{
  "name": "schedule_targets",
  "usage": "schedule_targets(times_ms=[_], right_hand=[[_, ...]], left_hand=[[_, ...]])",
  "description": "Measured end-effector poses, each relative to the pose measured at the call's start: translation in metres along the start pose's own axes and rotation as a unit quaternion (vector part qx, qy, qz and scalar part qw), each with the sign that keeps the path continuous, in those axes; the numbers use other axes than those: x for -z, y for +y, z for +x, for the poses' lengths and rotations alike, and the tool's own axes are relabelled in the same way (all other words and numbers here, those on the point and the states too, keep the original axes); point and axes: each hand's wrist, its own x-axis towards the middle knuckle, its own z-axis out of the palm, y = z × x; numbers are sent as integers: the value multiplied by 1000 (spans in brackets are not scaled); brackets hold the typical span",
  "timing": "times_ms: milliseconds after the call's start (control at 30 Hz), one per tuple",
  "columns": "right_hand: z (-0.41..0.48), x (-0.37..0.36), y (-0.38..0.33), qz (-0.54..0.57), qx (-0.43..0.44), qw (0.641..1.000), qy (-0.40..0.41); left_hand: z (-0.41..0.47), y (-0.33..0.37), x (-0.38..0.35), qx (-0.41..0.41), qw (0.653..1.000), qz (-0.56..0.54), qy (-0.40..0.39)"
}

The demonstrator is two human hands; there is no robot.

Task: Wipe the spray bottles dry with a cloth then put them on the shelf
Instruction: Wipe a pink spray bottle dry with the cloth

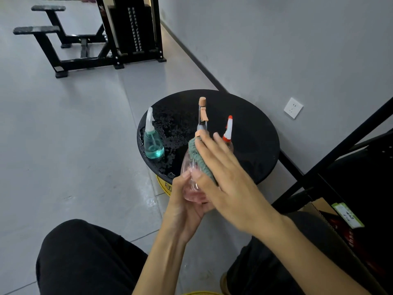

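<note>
floor [63, 135]: grey tiles | wall [276, 39]: grey, white socket [293, 107] | far back: black gym machine [131, 28], possibly weight stack

clear glossy plastic bottle [191, 184], knitted green cloth [198, 157], wet black stool top [244, 124].

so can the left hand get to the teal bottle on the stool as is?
Probably not right now: the left hand is holding the pink bottle while the right hand wipes it with the cloth. The path to the teal bottle looks open otherwise.
</note>
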Motion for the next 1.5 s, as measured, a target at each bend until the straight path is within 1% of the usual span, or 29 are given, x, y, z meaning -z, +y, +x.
schedule_targets(times_ms=[100,167,267,367,433,500,600,733,833,933,1033,1167,1267,1367,1500], right_hand=[[16,9,11,33,-44,998,4],[19,11,15,44,-57,997,5],[8,7,7,22,-45,999,-4],[-8,-1,-3,-23,-9,1000,2],[-12,-4,-5,-38,1,999,0],[-10,-4,-3,-41,-3,999,-3],[6,2,7,-25,-24,999,-3],[24,9,15,27,-62,998,-12],[16,3,10,18,-45,999,-15],[-5,-8,-1,-8,-1,1000,-9],[-21,-17,-9,-29,21,999,-7],[-8,-13,-1,-51,16,998,29],[14,0,11,-19,-24,999,39],[19,3,11,-7,-29,999,37],[-4,-9,-6,-26,6,999,19]], left_hand=[[2,-4,0,10,1000,1,-1],[1,-6,0,17,1000,-8,3],[0,-7,0,17,1000,-2,0],[-1,-7,-1,-5,1000,-20,-3],[-2,-7,0,-18,999,-31,5],[-2,-8,1,-4,1000,-28,12],[-1,-8,-1,19,1000,-4,15],[2,-12,3,17,999,-37,30],[1,-8,2,7,997,-64,44],[-1,-3,6,9,993,-105,59],[1,-2,9,5,993,-98,70],[1,-2,8,21,997,-56,50],[-2,-3,2,40,998,-25,40],[-2,-6,-1,53,995,-48,63],[-2,-3,3,19,995,-73,66]])
